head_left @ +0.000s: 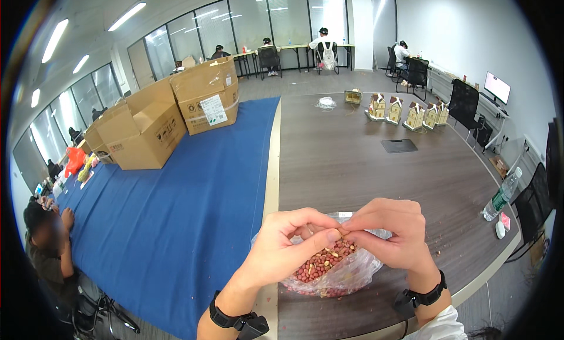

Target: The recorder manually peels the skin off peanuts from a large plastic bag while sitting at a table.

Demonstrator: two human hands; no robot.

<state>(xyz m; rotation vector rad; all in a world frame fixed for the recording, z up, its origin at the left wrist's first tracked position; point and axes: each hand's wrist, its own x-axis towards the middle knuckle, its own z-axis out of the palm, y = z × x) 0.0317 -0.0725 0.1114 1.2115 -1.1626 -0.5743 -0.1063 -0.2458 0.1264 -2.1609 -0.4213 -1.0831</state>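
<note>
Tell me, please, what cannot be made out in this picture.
Head view: what, if anything, the left hand and right hand pinch, hidden by their fingertips.
Head view: part of the plastic bag, behind both hands.
Head view: floor of the open cardboard box, behind its wall.

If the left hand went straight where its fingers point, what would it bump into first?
Probably the right hand: the left hand points toward it, and their fingers look very close, though exact depth is unclear.
</note>
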